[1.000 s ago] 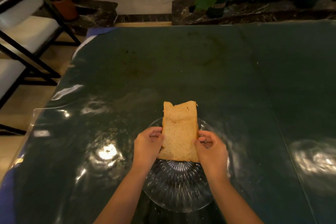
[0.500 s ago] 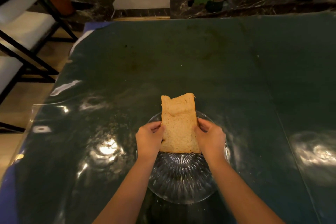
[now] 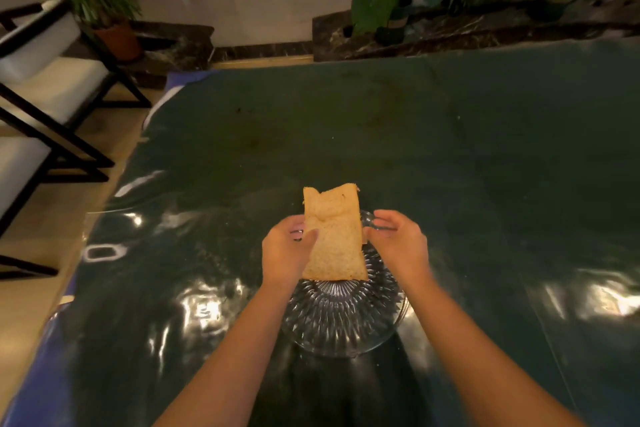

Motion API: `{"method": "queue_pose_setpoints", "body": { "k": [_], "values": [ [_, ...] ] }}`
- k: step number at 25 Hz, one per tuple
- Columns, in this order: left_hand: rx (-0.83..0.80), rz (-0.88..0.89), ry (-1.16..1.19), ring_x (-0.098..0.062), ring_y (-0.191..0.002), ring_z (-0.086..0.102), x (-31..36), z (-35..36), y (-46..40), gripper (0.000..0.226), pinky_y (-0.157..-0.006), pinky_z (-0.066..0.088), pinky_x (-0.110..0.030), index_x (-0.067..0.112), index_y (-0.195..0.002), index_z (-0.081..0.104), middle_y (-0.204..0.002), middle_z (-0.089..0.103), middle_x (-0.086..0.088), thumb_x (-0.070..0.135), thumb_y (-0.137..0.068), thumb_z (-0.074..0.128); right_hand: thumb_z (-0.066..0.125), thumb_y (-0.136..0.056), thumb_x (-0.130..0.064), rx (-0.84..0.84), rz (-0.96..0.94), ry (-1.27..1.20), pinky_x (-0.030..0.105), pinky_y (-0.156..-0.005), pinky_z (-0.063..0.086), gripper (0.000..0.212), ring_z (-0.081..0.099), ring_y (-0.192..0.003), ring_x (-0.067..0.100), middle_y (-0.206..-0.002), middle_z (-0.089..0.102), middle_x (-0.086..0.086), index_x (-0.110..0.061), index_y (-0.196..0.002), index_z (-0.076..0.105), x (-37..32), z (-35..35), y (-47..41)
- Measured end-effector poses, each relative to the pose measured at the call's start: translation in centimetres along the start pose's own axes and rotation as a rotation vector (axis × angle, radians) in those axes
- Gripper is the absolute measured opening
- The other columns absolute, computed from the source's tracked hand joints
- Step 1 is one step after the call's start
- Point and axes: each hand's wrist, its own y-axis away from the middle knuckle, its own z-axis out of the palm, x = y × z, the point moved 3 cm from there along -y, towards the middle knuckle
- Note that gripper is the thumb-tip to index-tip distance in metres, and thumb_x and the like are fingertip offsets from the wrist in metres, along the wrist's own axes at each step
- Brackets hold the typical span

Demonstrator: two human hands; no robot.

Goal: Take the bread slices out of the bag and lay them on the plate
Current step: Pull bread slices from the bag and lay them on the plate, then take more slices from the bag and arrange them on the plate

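Note:
A tan bread slice (image 3: 333, 236) with a torn far edge is held tilted over a clear ribbed glass plate (image 3: 341, 326) at the near middle of the dark green table. My left hand (image 3: 285, 251) grips the slice's left edge, thumb on top. My right hand (image 3: 398, 243) is beside the slice's right edge with its fingers spread; only the thumb is close to the crust. The slice's far end reaches past the plate's far rim. No bag is in view.
A shiny plastic sheet covers the table (image 3: 450, 156), with glare patches left and right of the plate. White-cushioned black-framed chairs (image 3: 41, 90) stand past the table's left edge. Potted plants (image 3: 384, 10) line a dark ledge behind the table.
The fingers of my right hand have spread away from the slice's right edge. My left hand keeps its hold, and the slice stays over the plate.

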Motion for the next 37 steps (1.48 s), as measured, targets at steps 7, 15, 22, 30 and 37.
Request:
{"method": "queue_pose_setpoints", "body": {
  "k": [7, 15, 22, 30, 37],
  "values": [
    [-0.193, 0.279, -0.125, -0.002, -0.08, 0.06, 10.8, -0.9, 6.3, 0.043, -0.069, 0.047, -0.017, 0.026, -0.115, 0.058, -0.088, 0.063, 0.013, 0.034, -0.075, 0.073, 0.073, -0.072, -0.02, 0.062, -0.183, -0.076, 0.014, -0.071, 0.045, 0.041, 0.059, -0.069, -0.001, -0.086, 0.066, -0.005, -0.022, -0.11, 0.061, -5.7, -10.4, 4.7],
    [-0.233, 0.621, -0.244, -0.008, -0.086, 0.062, 23.9, 4.6, 19.8, 0.037, -0.08, 0.052, -0.028, 0.023, -0.107, 0.062, -0.093, 0.065, 0.009, 0.041, -0.074, 0.07, 0.072, -0.074, -0.019, 0.208, -0.372, -0.03, 0.012, -0.07, 0.043, 0.043, 0.061, -0.076, 0.004, -0.092, 0.064, -0.005, -0.023, -0.115, 0.058, -6.2, -29.3, 12.4],
    [-0.26, 0.76, -0.282, -0.001, -0.087, 0.059, 29.8, 16.0, 34.7, 0.04, -0.076, 0.051, -0.025, 0.031, -0.109, 0.058, -0.094, 0.061, 0.017, 0.049, -0.074, 0.066, 0.073, -0.072, -0.016, 0.265, -0.429, 0.031, 0.023, -0.077, 0.048, 0.041, 0.061, -0.079, 0.011, -0.095, 0.065, 0.0, -0.021, -0.111, 0.061, 2.1, -45.8, 20.3],
    [-0.302, 0.797, -0.304, -0.004, -0.091, 0.06, 35.8, 25.8, 40.7, 0.04, -0.078, 0.052, -0.027, 0.029, -0.115, 0.056, -0.105, 0.065, 0.009, 0.042, -0.078, 0.066, 0.069, -0.077, -0.024, 0.309, -0.42, 0.075, 0.015, -0.074, 0.044, 0.036, 0.06, -0.091, 0.008, -0.103, 0.064, -0.007, -0.027, -0.111, 0.059, 7.0, -58.2, 20.4],
    [-0.335, 0.757, -0.276, -0.003, -0.091, 0.058, 39.2, 34.4, 38.2, 0.037, -0.077, 0.052, -0.027, 0.03, -0.113, 0.057, -0.107, 0.064, 0.009, 0.039, -0.078, 0.067, 0.07, -0.077, -0.02, 0.281, -0.363, 0.064, 0.022, -0.081, 0.05, 0.04, 0.06, -0.092, 0.008, -0.104, 0.062, -0.006, -0.028, -0.114, 0.057, 9.7, -64.6, 14.5]
  ]
}}
